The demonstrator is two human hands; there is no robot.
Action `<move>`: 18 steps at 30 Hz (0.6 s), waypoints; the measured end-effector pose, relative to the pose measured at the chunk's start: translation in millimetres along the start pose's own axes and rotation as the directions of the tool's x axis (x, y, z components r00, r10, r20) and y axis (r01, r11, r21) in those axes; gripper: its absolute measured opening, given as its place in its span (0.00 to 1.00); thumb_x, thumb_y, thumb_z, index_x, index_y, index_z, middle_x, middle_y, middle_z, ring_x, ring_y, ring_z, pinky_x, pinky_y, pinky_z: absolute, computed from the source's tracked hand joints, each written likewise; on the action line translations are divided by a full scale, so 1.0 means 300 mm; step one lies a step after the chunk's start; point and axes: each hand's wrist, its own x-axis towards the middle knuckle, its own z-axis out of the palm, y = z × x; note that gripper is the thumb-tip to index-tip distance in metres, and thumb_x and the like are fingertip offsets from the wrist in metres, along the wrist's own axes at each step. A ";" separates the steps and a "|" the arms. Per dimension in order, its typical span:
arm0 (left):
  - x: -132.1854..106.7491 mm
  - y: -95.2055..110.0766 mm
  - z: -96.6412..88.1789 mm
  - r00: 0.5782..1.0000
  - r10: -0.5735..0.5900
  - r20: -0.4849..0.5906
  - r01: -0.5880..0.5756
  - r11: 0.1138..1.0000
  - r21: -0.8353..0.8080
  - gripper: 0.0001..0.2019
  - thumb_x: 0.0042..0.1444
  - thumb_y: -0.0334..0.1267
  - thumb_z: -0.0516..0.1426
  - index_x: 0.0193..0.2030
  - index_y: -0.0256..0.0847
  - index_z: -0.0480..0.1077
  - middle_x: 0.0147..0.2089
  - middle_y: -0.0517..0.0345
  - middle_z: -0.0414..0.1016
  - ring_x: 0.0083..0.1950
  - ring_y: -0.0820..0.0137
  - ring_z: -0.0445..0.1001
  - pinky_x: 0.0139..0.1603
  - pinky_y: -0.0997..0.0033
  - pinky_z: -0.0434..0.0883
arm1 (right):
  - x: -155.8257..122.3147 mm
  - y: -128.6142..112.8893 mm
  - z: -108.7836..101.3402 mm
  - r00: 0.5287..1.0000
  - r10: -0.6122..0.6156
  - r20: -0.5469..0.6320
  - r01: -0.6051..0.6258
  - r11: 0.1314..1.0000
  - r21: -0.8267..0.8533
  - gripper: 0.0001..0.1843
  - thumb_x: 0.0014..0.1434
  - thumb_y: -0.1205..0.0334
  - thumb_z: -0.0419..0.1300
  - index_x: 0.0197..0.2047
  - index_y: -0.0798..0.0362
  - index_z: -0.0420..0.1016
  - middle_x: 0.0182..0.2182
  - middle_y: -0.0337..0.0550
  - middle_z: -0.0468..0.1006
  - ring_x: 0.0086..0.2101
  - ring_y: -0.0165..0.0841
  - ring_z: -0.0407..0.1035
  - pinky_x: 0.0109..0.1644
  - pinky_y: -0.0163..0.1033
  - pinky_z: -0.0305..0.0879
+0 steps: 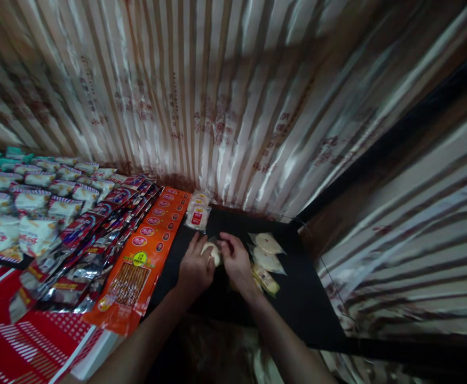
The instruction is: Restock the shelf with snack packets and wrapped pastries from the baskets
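A pale, round packaged food item (214, 253) sits above the black table surface, wrapped in what looks like clear plastic. The fingers of my left hand (193, 269) are closed around its left side. My right hand (236, 261) is at its other side, thumb and fingers pinched together at the edge of the wrapper. Just right of that hand lie flat, pale packets (268, 243) in clear plastic and a yellowish packet (267, 280). Beyond my left hand is a white packet with a red label (198, 216).
Orange snack packs (145, 253) lie left of my hands, beside dark shiny packs (85, 256) and rows of white packets (37, 232). A red basket (29, 341) stands at the lower left. Striped plastic sheeting (201, 96) hangs behind and at the right.
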 end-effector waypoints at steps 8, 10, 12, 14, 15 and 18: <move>-0.111 0.087 0.013 0.979 -0.099 0.176 0.075 0.988 0.136 0.24 0.52 0.38 0.55 0.57 0.37 0.65 0.62 0.41 0.62 0.65 0.48 0.55 0.61 0.44 0.58 | -0.264 -0.028 -0.128 0.990 0.091 0.112 -0.102 0.990 0.098 0.15 0.55 0.55 0.52 0.43 0.51 0.73 0.41 0.48 0.76 0.36 0.37 0.73 0.42 0.44 0.70; -0.148 0.095 0.003 0.980 -0.131 0.152 0.104 0.979 0.176 0.22 0.52 0.36 0.54 0.55 0.36 0.66 0.60 0.41 0.65 0.64 0.49 0.58 0.59 0.48 0.61 | -0.314 -0.019 -0.136 0.982 0.125 0.140 -0.145 0.979 0.140 0.17 0.55 0.53 0.52 0.43 0.51 0.72 0.42 0.49 0.76 0.35 0.37 0.73 0.41 0.44 0.71; -0.194 0.102 -0.009 0.983 -0.145 0.114 0.119 0.971 0.208 0.19 0.53 0.34 0.53 0.53 0.34 0.67 0.57 0.41 0.67 0.61 0.52 0.61 0.58 0.53 0.63 | -0.359 -0.006 -0.139 0.976 0.153 0.157 -0.180 0.967 0.181 0.18 0.55 0.51 0.52 0.44 0.52 0.72 0.43 0.50 0.76 0.35 0.37 0.74 0.40 0.44 0.71; -0.244 0.106 -0.020 0.986 -0.138 0.090 0.115 0.968 0.223 0.18 0.54 0.32 0.51 0.52 0.33 0.67 0.54 0.42 0.69 0.60 0.55 0.64 0.58 0.57 0.64 | -0.400 0.004 -0.138 0.970 0.172 0.169 -0.206 0.956 0.208 0.19 0.54 0.51 0.54 0.45 0.52 0.72 0.42 0.50 0.76 0.34 0.37 0.74 0.39 0.44 0.71; -0.269 0.106 -0.025 0.988 -0.128 0.085 0.107 0.969 0.222 0.18 0.54 0.31 0.51 0.51 0.32 0.67 0.53 0.42 0.69 0.59 0.56 0.65 0.58 0.58 0.65 | -0.421 0.007 -0.136 0.968 0.181 0.171 -0.216 0.951 0.219 0.19 0.53 0.50 0.54 0.44 0.52 0.72 0.41 0.50 0.77 0.34 0.37 0.74 0.39 0.44 0.71; -0.345 0.100 -0.039 0.993 -0.098 0.073 0.084 0.981 0.177 0.16 0.54 0.30 0.51 0.49 0.35 0.68 0.53 0.43 0.70 0.58 0.57 0.66 0.57 0.58 0.66 | -0.480 0.004 -0.132 0.963 0.213 0.167 -0.251 0.934 0.256 0.19 0.52 0.49 0.55 0.42 0.52 0.73 0.39 0.49 0.78 0.32 0.37 0.74 0.37 0.43 0.72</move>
